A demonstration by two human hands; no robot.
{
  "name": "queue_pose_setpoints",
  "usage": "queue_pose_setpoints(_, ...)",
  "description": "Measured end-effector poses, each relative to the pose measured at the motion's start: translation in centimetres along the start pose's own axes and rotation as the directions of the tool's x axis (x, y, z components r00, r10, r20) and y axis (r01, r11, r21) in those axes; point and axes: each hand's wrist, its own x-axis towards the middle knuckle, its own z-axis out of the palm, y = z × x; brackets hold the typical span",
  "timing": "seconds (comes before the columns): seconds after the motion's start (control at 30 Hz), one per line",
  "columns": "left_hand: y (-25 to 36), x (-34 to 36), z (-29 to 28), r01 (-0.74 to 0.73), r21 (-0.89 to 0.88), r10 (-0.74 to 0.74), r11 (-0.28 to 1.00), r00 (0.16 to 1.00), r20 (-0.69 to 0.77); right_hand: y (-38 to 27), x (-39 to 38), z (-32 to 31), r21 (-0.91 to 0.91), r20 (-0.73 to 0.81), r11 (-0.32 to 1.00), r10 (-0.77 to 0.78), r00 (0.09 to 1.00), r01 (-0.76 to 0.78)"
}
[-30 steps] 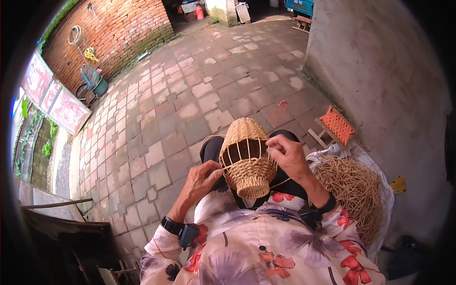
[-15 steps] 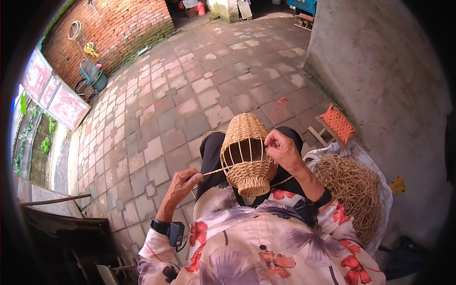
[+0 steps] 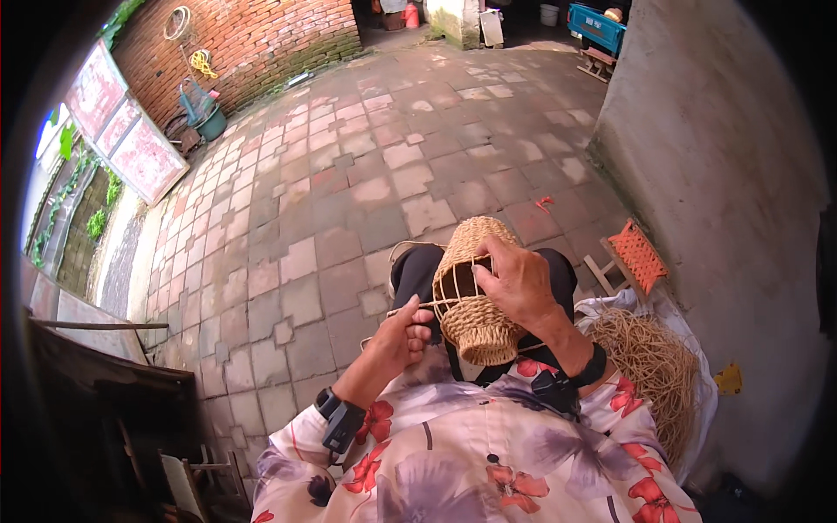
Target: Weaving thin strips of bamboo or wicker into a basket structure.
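A half-woven straw basket (image 3: 475, 318) rests on my lap, rounded end pointing away from me, with bare upright ribs showing in its middle band. My right hand (image 3: 516, 281) grips its right side from above. My left hand (image 3: 403, 333) sits just left of the basket, fingers closed on a thin straw strand (image 3: 429, 304) that runs across to the ribs. A dark band is on each wrist.
A heap of loose straw cord (image 3: 649, 366) lies on a white sheet at my right, beside a grey wall (image 3: 715, 139). A small orange stool (image 3: 635, 254) stands by it. Brick paving stretches ahead; framed panels (image 3: 131, 131) lean at left.
My left hand moved out to the left pulling the strand, then came back close to the basket. My right hand stayed on the basket.
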Motion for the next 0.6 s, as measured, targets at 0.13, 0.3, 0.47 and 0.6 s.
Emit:
queue_pose_setpoints(0.13, 0.6, 1.7, 1.2, -0.275, -0.06, 0.27, 0.959, 0.959, -0.083, 0.7, 0.1, 1.2, -0.129, -0.03, 0.991, -0.029, 0.999, 0.025)
queue_pose_setpoints(0.3, 0.0, 3.2, 1.5, -0.347, 0.29, 0.372, 0.892, 0.928, -0.034, 1.6, -0.2, 1.7, -0.046, -0.116, 0.997, 0.048, 0.992, -0.054)
queue_pose_setpoints(0.47, 0.7, 3.7, 3.7, -0.506, 0.85, 0.798, 0.146, 0.569, 0.201, 1.7, -1.5, 0.9, 0.154, -0.126, 0.972, 0.198, 0.972, -0.178)
queue_pose_setpoints(0.6, 1.8, 3.8, 4.4, -0.621, 0.624, 0.748, 0.473, 0.658, 0.088, 4.2, -2.2, 0.8, 0.379, -0.164, 0.899, 0.299, 0.94, -0.22)
